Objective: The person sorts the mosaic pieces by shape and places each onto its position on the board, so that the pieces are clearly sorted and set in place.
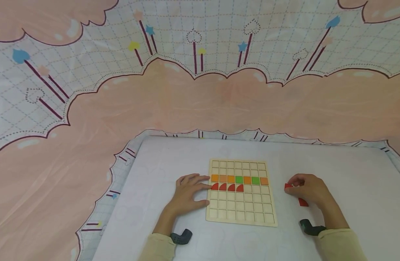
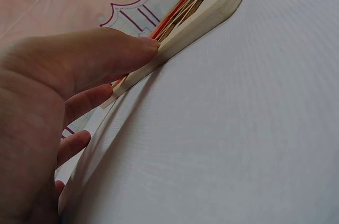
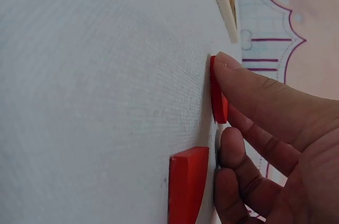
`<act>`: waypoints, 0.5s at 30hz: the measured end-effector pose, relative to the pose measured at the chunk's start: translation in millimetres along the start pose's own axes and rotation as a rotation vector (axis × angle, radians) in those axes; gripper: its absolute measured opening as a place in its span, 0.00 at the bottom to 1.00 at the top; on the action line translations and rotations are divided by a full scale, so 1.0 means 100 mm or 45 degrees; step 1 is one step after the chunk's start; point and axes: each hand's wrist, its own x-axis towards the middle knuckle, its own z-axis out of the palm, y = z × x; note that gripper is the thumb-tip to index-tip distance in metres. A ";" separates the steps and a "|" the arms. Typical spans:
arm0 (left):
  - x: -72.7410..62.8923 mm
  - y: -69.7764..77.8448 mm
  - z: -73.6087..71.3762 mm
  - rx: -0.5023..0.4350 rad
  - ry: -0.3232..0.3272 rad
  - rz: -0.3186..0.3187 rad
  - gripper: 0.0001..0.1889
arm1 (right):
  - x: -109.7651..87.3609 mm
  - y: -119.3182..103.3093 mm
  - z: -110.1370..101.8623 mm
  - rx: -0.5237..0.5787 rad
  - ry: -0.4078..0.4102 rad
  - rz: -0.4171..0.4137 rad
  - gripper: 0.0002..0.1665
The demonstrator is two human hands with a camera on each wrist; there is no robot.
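Note:
A square wooden grid board (image 1: 242, 225) lies on the white table. Across its third row runs a line of orange and green square tiles (image 1: 239, 179). Below them, several red quarter-round pieces (image 1: 231, 187) fill the left cells of the fourth row. My left hand (image 1: 189, 194) rests at the board's left edge, fingers spread, its thumb touching the side. To the right of the board, my right hand (image 1: 309, 188) pinches a red piece (image 3: 218, 91) between thumb and fingers, close over the table. Another red piece (image 3: 188, 184) lies on the table beside that hand.
The white tabletop (image 1: 167, 159) extends around the board. A patterned pink and white cloth (image 1: 219, 101) hangs behind it and down the left side. Dark straps with camera mounts sit on the left wrist (image 1: 182, 236) and right wrist (image 1: 312, 228).

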 end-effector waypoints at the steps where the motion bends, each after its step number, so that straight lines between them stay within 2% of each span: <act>1: 0.00 0.00 0.00 0.002 -0.001 0.000 0.24 | 0.00 0.00 0.00 0.003 -0.001 0.001 0.20; 8: 0.00 -0.01 0.01 0.003 -0.015 -0.001 0.25 | -0.01 -0.01 0.01 0.019 -0.013 -0.007 0.20; 15: -0.01 -0.01 0.00 0.007 0.011 0.019 0.24 | -0.05 -0.06 0.00 0.056 -0.029 -0.035 0.17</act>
